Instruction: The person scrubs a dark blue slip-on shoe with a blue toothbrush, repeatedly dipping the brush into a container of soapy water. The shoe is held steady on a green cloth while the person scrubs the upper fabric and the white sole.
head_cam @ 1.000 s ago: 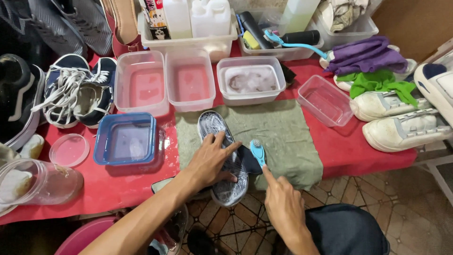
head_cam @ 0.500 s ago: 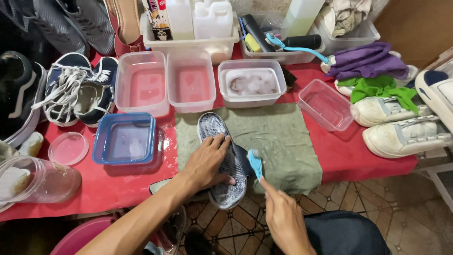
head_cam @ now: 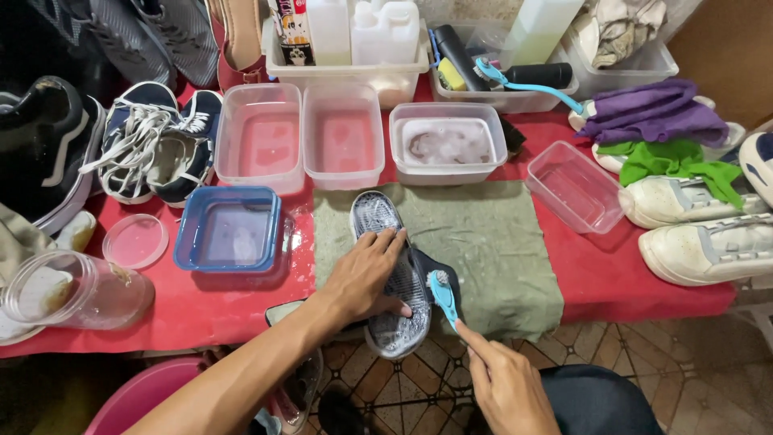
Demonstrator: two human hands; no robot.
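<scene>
My left hand [head_cam: 366, 270] presses flat on a grey soapy insole [head_cam: 378, 217] that lies lengthwise on a green cloth [head_cam: 491, 242], its near end hanging past the table edge. A second dark insole [head_cam: 443, 270] sits partly under it on the right. My right hand [head_cam: 503, 383] grips a small blue brush [head_cam: 441, 294] by its handle. The bristle head rests against the right edge of the grey insole, beside my left thumb.
Two clear tubs [head_cam: 262, 137] of water and a tub of suds [head_cam: 448, 141] stand behind the cloth. A blue-rimmed box [head_cam: 229, 229] lies left, an empty tub [head_cam: 573, 185] right. White sneakers [head_cam: 700, 234] sit right, dark shoes [head_cam: 153, 145] left, bottles and brushes at the back.
My right hand has slid the brush down the insole's right edge toward me. My left hand stays pressed on the insole with a slight shift.
</scene>
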